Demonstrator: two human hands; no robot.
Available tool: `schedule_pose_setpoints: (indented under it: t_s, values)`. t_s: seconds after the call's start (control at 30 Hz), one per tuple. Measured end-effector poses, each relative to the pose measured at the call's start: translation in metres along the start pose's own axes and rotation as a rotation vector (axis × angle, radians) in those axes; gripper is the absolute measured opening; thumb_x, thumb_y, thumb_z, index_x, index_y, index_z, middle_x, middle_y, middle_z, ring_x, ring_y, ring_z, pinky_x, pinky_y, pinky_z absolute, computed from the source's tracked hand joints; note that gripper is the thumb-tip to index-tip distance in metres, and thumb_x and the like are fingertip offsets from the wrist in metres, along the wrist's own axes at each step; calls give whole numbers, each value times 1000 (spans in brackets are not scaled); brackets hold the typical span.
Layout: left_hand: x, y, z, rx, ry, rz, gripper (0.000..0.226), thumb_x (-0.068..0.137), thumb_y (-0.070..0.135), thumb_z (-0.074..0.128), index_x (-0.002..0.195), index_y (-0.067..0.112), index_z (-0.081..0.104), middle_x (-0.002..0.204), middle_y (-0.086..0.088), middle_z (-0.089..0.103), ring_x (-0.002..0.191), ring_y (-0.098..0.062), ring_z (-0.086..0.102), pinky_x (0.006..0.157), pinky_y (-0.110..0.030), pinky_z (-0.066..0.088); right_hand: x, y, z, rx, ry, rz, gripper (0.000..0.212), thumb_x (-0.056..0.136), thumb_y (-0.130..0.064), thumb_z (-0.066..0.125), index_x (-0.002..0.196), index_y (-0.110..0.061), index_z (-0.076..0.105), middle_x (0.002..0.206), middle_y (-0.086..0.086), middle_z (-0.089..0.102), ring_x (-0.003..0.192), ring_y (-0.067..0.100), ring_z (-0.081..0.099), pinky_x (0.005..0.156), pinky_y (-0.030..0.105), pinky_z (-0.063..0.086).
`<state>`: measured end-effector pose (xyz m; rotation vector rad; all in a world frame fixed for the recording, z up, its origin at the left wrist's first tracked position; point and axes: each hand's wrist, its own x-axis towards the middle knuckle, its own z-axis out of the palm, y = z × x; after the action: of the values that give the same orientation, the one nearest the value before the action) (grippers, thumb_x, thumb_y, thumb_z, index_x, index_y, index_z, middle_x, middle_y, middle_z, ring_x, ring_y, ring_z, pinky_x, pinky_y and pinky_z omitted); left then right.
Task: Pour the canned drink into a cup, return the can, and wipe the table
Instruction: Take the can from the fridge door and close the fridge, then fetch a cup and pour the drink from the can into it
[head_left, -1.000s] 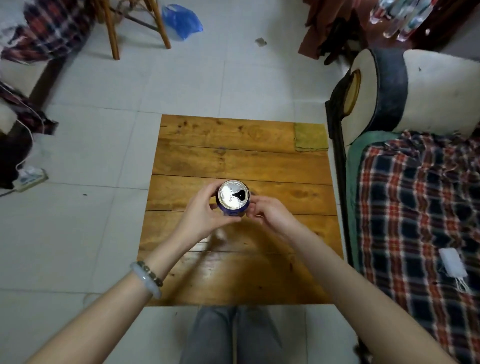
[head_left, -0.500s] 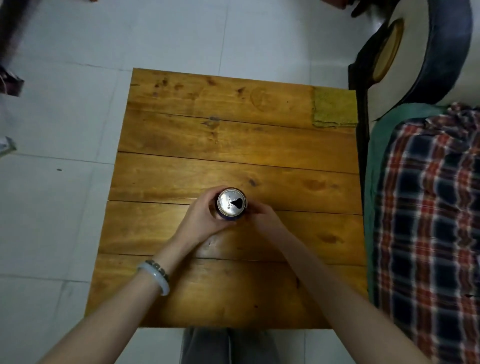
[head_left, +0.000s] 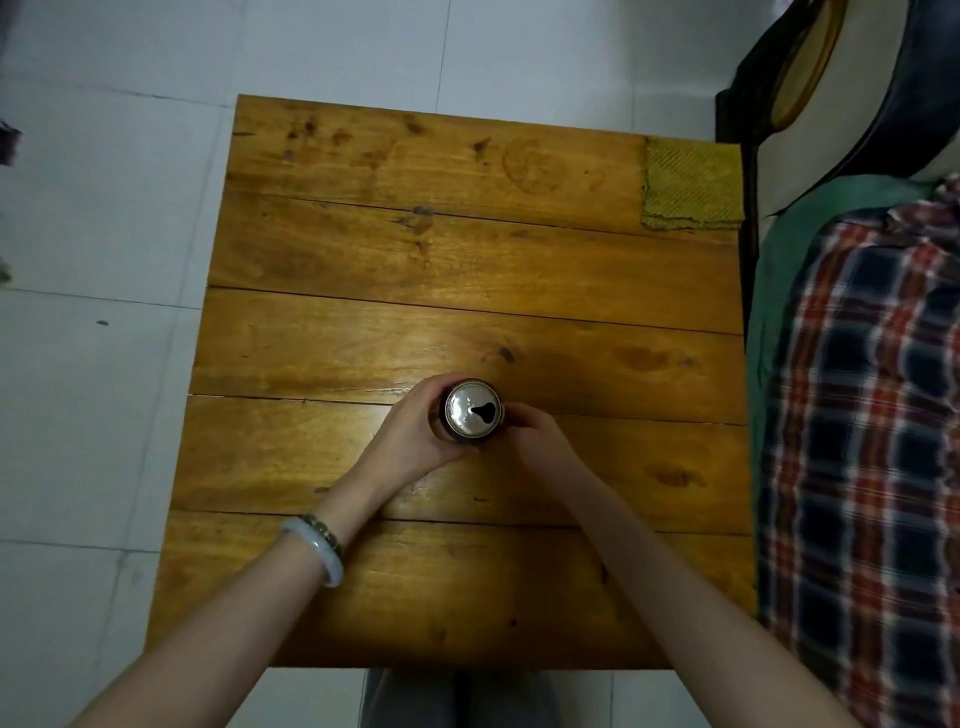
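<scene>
Silver-topped can (head_left: 472, 413), upright — left hand (head_left: 410, 441) curled round it; right hand (head_left: 535, 441) pinching side

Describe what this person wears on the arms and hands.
No sleeves or gloves show; both forearms are bare. By the left hand, the wrist carries a pale glossy bangle and, beside it, a thinner dark bracelet of links or beads. The right hand and wrist wear nothing visible.

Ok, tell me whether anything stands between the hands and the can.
Nothing does: the left hand wraps the open can and the right hand grips its other side. The yellow cloth lies apart at the far right corner of the table. No cup shows.
</scene>
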<state>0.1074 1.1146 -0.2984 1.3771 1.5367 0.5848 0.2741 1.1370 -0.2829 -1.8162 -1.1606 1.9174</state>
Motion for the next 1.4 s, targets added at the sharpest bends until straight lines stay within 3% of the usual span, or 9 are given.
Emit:
schedule_pose_setpoints:
  t_s: [0.1,0.2,0.33,0.47,0.57,0.7,0.83,1.13,1.4]
  values:
    - [-2,0,1,1,0,5,78,57,18,89,120,37,47,118,19,52,111,3,47,94,-11,36,0,0,-1,-23,-15,-10,35,82,9,51,105,-14,64,99,-1,66,95,10,59,74,8,45]
    - [-4,1,-1,65,-32,4,81,60,20,88,128,31,45,123,17,48,118,-4,44,100,-22,37,-7,-6,0,-155,-20,-23,33,84,1,53,109,-18,62,105,-2,65,104,14,58,90,25,46]
    - [-10,8,-17,255,-90,-49,91,65,25,85,140,22,35,138,2,44,129,-15,35,106,-27,30,-26,-24,-5,-490,-21,-100,38,87,-1,50,124,-4,55,118,8,58,112,22,52,88,25,37]
    - [-36,30,-42,439,-46,-60,74,78,17,73,141,13,35,142,-6,41,133,-21,32,109,-30,25,-54,-46,-20,-741,-29,-83,38,90,-10,49,128,-7,48,129,14,49,122,30,45,88,28,35]
    - [-64,53,-63,594,33,1,65,81,20,68,138,9,39,139,-10,45,132,-26,34,111,-35,26,-88,-73,-28,-903,-12,-103,50,93,-15,47,141,-9,34,140,11,40,130,28,34,102,34,31]
    - [-110,105,-92,761,226,102,63,75,18,73,130,1,48,131,-19,53,126,-37,45,104,-48,38,-146,-119,-14,-1066,54,-343,60,91,-14,45,147,-14,22,141,11,37,128,27,35,104,35,31]
    - [-162,153,-115,884,399,143,69,64,20,80,123,0,52,122,-18,58,117,-37,53,98,-50,43,-205,-158,20,-1261,138,-678,59,89,-17,49,143,-11,29,135,11,43,123,28,41,101,37,38]
    - [-291,167,-158,944,766,-197,74,60,28,83,122,1,55,120,-16,60,110,-35,58,94,-46,46,-278,-196,117,-1355,34,-1300,61,68,-16,71,125,-1,53,114,20,59,103,37,59,89,42,49]
    - [-401,133,-173,886,931,-520,71,61,30,83,120,3,57,118,-14,62,109,-32,59,92,-44,48,-316,-185,221,-1416,-219,-1532,64,58,-18,79,117,-1,58,106,18,63,93,34,63,79,38,52]
